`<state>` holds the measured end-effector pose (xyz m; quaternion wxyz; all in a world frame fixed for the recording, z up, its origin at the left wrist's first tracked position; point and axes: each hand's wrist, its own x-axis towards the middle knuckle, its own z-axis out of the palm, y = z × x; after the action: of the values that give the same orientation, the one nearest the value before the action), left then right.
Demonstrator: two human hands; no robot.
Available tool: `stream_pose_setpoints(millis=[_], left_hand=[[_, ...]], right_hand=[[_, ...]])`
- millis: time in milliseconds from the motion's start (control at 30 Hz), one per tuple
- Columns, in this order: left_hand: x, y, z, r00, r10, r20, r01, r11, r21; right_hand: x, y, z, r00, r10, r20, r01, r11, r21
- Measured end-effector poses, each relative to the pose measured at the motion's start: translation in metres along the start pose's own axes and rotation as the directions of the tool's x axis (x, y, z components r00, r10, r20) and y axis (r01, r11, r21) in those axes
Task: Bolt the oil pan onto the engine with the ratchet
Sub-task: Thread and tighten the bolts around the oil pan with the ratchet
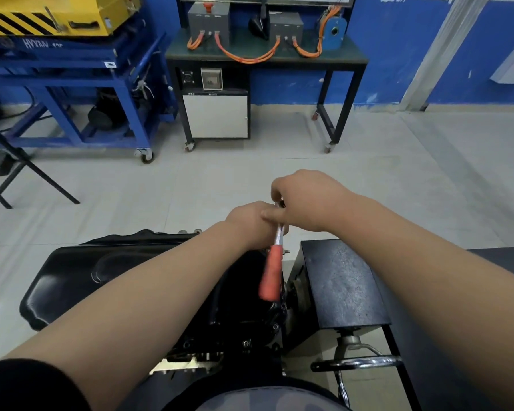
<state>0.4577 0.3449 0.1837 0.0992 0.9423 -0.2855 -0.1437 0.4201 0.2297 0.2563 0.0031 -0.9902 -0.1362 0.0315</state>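
The black oil pan [101,271] sits on the engine [187,364]. Above its far right edge, the left hand [250,225] wraps its fingers round the orange-handled ratchet [271,274], gripping its steel shank. The right hand [306,200] pinches the ratchet's head.

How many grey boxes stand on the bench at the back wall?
2. One grey box at the bench's left end, the second grey box near its middle. None seems hidden.

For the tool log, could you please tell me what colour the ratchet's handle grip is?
The ratchet has an orange-red grip, shown clearly in the head view.
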Motion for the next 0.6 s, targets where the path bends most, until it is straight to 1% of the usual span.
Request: stream_pose_setpoints(millis=[67, 133, 200, 233, 267, 333, 400, 433, 467, 567, 600], left_hand=[[-0.002, -0.001, -0.003, 1.000, -0.023, 0.000, 0.023, 1.000, -0.003], [-0.002, -0.004, -0.004, 0.999, -0.035, 0.002, 0.035, 0.999, 0.003], [-0.003, -0.006, -0.005, 0.999, -0.045, 0.000, 0.045, 0.999, 0.017], [-0.003, -0.005, -0.005, 0.999, -0.041, -0.018, 0.041, 0.999, 0.016], [-0.003, -0.005, -0.004, 0.999, -0.027, -0.039, 0.028, 0.999, 0.018], [-0.006, -0.004, -0.004, 0.998, -0.034, -0.060, 0.032, 0.999, -0.038], [-0.006, -0.003, -0.003, 0.998, -0.058, -0.032, 0.055, 0.993, -0.104], [-0.006, -0.003, -0.002, 0.998, -0.062, -0.026, 0.059, 0.992, -0.115], [-0.006, -0.001, -0.001, 0.998, -0.064, -0.019, 0.062, 0.992, -0.114], [-0.005, 0.002, 0.002, 0.999, -0.043, -0.018, 0.043, 0.998, -0.041], [-0.005, 0.003, 0.003, 0.999, -0.035, -0.028, 0.034, 0.999, -0.023]], right_hand=[[0.000, 0.001, -0.005, 0.996, -0.087, 0.031, 0.086, 0.996, 0.011], [0.000, 0.004, -0.009, 0.987, -0.148, 0.063, 0.150, 0.988, -0.021], [0.001, 0.004, -0.009, 0.983, -0.181, 0.030, 0.183, 0.982, -0.053], [0.001, 0.003, -0.007, 0.984, -0.176, 0.000, 0.175, 0.980, -0.093], [0.001, 0.001, -0.004, 0.990, -0.134, -0.031, 0.129, 0.982, -0.140], [0.002, -0.003, 0.001, 0.998, 0.024, -0.063, -0.037, 0.977, -0.212], [0.001, -0.007, 0.006, 0.986, 0.150, -0.075, -0.161, 0.969, -0.187], [0.001, -0.007, 0.007, 0.985, 0.158, -0.074, -0.168, 0.972, -0.166], [0.001, -0.006, 0.007, 0.991, 0.121, -0.063, -0.130, 0.981, -0.147], [0.001, 0.002, 0.000, 0.998, -0.060, 0.032, 0.063, 0.995, -0.083], [0.000, 0.005, -0.003, 0.995, -0.083, 0.056, 0.088, 0.993, -0.081]])
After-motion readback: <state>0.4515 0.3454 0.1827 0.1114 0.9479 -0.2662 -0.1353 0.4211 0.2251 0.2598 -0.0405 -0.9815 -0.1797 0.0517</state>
